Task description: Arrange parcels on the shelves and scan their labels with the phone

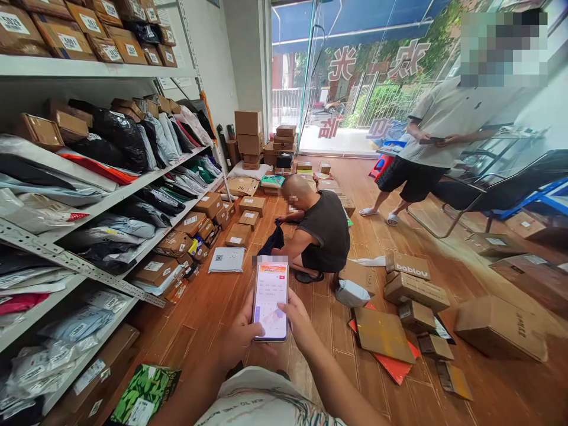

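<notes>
Upright in front of my body is a smartphone (pixel 271 296) with a lit screen showing an orange banner and a pale page. My left hand (pixel 244 325) wraps its lower left side, the thumb lying on the glass. On the right edge my right hand (pixel 296 319) grips it too, its thumb touching the screen. Most of the fingers are hidden behind the phone. Just beyond it, a person in a dark sleeveless top (pixel 323 228) squats on the floor with a dark cloth or bag (pixel 271 239) in hand.
Shelves (pixel 177 163) full of bagged and boxed parcels line the left. On the right floor lie several cartons (pixel 417 290), a large box (pixel 501 328) and a flat cardboard piece (pixel 384 334). A green patterned parcel (pixel 144 390) lies lower left. Another person (pixel 448 118) stands near a black chair (pixel 510 183).
</notes>
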The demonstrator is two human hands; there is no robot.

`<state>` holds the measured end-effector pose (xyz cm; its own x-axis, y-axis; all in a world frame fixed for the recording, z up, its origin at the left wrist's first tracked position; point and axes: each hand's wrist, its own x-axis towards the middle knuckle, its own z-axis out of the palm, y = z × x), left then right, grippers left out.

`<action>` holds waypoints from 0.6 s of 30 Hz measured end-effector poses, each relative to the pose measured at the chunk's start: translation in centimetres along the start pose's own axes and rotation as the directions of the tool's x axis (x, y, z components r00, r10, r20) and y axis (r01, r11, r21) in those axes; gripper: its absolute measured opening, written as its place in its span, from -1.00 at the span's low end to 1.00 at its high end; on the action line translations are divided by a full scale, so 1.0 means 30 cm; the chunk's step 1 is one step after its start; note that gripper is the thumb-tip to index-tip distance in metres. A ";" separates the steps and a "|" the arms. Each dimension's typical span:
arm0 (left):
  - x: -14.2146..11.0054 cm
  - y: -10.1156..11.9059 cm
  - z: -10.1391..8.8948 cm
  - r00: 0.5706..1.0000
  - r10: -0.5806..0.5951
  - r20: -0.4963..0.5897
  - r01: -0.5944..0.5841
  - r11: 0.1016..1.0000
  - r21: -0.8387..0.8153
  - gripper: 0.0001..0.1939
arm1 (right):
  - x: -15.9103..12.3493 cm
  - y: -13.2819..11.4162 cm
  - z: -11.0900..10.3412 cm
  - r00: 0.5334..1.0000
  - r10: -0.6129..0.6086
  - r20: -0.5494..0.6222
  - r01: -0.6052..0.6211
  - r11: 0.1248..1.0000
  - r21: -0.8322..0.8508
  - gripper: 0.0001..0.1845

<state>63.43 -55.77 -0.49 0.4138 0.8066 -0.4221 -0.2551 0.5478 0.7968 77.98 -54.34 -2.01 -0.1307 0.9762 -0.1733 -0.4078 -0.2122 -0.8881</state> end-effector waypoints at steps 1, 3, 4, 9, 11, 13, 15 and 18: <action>0.000 -0.003 -0.001 1.000 -0.005 -0.004 0.005 1.000 0.007 0.15 | 0.010 -0.008 0.005 0.999 0.011 -0.036 -0.010 1.000 0.014 -0.51; 0.001 -0.012 -0.004 0.999 -0.035 0.007 0.035 0.999 -0.018 0.12 | 0.029 -0.025 0.015 0.994 0.024 -0.111 -0.023 1.000 0.015 -0.45; 0.002 -0.017 -0.006 0.999 -0.049 0.019 0.050 0.998 -0.043 0.11 | 0.036 -0.032 0.019 0.989 0.030 -0.145 -0.029 1.000 0.007 -0.41; 0.008 -0.035 -0.017 0.997 -0.050 0.054 0.057 0.988 -0.141 0.11 | 0.038 -0.045 0.029 0.974 -0.027 -0.225 0.027 1.000 -0.001 -0.38; 0.008 -0.035 -0.017 0.997 -0.043 0.066 0.053 0.986 -0.155 0.12 | 0.030 -0.041 0.029 0.969 -0.063 -0.238 0.061 0.998 -0.015 -0.42; 0.007 -0.032 -0.015 0.997 -0.036 0.071 0.047 0.985 -0.164 0.14 | 0.026 -0.035 0.028 0.969 -0.084 -0.234 0.077 0.996 -0.039 -0.46; 0.005 -0.029 -0.013 0.998 -0.035 0.047 0.042 0.986 -0.163 0.15 | 0.028 -0.028 0.027 0.972 -0.105 -0.210 0.094 0.994 -0.060 -0.50; 0.003 -0.028 -0.011 0.999 -0.033 0.014 0.034 0.988 -0.150 0.16 | 0.034 -0.020 0.025 0.979 -0.107 -0.176 0.096 0.993 -0.070 -0.52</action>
<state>63.38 -56.09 -1.35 0.4342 0.7851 -0.4418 -0.3690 0.6024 0.7078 77.41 -53.25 -1.32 0.0750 0.9859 -0.1494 -0.3540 -0.1137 -0.9283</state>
